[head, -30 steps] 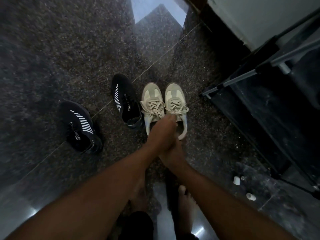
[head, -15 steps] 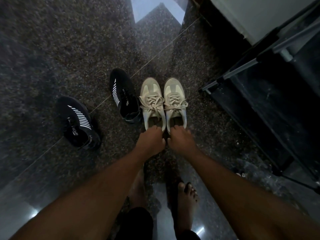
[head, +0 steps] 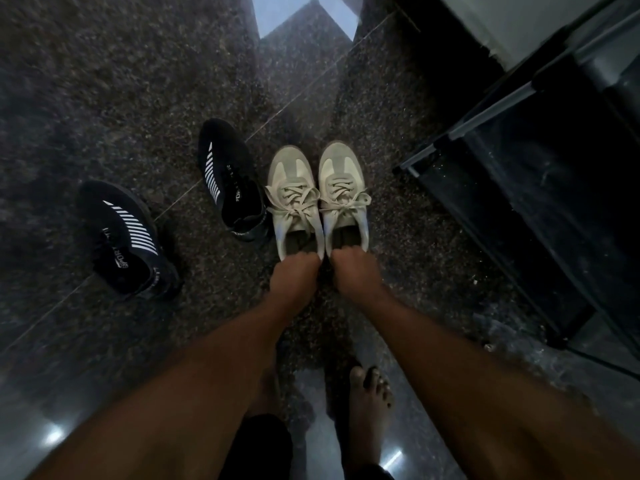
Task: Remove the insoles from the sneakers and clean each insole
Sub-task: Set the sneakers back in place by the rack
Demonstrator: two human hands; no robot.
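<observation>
Two beige lace-up sneakers stand side by side on the dark granite floor, toes pointing away from me. My left hand [head: 294,275] grips the heel of the left beige sneaker [head: 294,199], fingers curled over its rim. My right hand [head: 353,271] grips the heel of the right beige sneaker [head: 343,192] the same way. Dark insoles show inside both openings. Two black sneakers with white stripes lie to the left, one close by [head: 230,181] and one farther off [head: 126,240].
A black shoe rack with metal rails [head: 519,188] stands on the right, close to the beige pair. My bare feet [head: 369,403] are on the glossy floor below my arms. A pale wall edge sits at top right.
My hands were stacked together over the right beige sneaker's opening; they have separated and drawn back, each now gripping one sneaker's heel. The pair sits slightly farther up in view.
</observation>
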